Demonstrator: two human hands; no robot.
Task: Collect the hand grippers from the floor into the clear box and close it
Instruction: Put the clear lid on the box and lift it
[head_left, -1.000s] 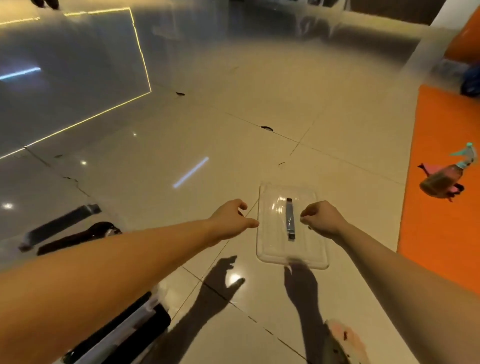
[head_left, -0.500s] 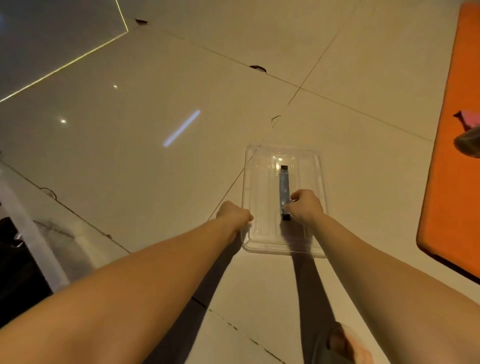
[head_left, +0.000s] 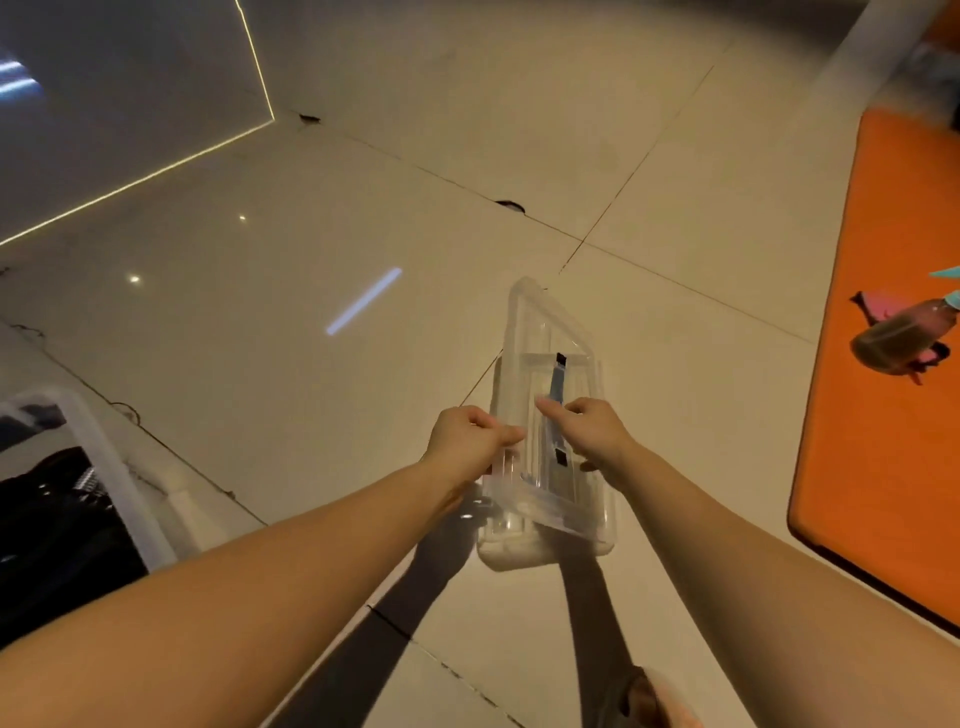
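Note:
A clear plastic box (head_left: 545, 551) sits on the tiled floor in front of me. Its clear lid (head_left: 540, 332), with a grey handle strip, is tilted up on its left edge above the box. My left hand (head_left: 467, 439) grips the lid's left edge. My right hand (head_left: 592, 431) holds the lid at the handle, thumb on top. No hand grippers can be made out in this view; the box's inside looks bare.
An orange mat (head_left: 883, 415) lies to the right, with a spray bottle (head_left: 898, 343) and a pink item on it. At the left edge stands another clear bin (head_left: 104, 467) with dark contents. My foot (head_left: 654, 701) shows at the bottom.
Both hands have closed on the lid and lifted it, tilting it up off the box. One second ago it lay flat and the hands were just reaching it.

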